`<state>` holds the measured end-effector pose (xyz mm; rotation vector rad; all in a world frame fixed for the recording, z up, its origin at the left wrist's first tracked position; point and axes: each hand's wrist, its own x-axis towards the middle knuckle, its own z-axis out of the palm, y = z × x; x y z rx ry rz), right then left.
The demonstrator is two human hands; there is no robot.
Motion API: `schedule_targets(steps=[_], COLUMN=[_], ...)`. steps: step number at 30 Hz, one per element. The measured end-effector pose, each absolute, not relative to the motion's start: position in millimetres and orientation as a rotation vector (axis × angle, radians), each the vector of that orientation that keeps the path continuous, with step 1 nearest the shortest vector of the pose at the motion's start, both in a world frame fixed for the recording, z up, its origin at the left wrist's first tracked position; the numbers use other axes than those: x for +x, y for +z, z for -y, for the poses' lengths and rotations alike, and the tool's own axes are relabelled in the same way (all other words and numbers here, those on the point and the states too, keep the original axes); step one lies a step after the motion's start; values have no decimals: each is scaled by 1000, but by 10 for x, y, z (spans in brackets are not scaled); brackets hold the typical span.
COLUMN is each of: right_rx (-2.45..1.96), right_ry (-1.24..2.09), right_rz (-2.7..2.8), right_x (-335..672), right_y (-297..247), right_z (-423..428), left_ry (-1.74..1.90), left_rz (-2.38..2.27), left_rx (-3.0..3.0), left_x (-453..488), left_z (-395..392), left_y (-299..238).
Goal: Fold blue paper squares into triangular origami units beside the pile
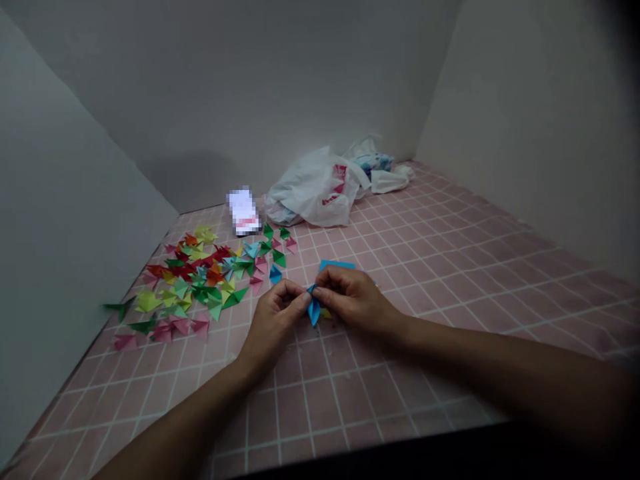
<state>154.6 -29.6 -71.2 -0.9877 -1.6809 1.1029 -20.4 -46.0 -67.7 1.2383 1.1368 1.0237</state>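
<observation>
A small blue folded paper (pixel 313 312), narrow and pointed at its lower end, is pinched between my two hands near the middle of the view. My left hand (pixel 280 313) grips its left side between thumb and forefinger. From the right, my right hand (pixel 357 300) pinches the top of the same paper, fingers closed. Behind the right hand lies a flat blue paper sheet (pixel 336 265), partly covered by the fingers. A bit of yellow paper (pixel 326 313) shows just under the right hand.
Many-coloured folded paper cranes (pixel 200 293) spread over the left of the pink checked surface (pixel 320 407). A lit phone (pixel 244 212) stands behind them. White plastic bags (pixel 320 187) lie against the back wall. Pale walls rise at left, back and right.
</observation>
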Motion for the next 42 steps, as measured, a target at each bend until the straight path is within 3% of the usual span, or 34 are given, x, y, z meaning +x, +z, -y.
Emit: schedule_targets(steps=[22,36,42], right_rx=[-967,-981,-1008], right_ry=[1370,1356,1190], right_rz=[1581,1609,1684], right_x=[1536,1551,1554], right_y=[-709,-678,-678], right_z=[320,306,303], left_ry=[1065,1026,981], left_rz=[-1090,-1102,-1090], left_rx=[1271,1263,1272], left_x=[-198,-203,-199], left_z=[443,432,438], left_y=[-702,-731,-726])
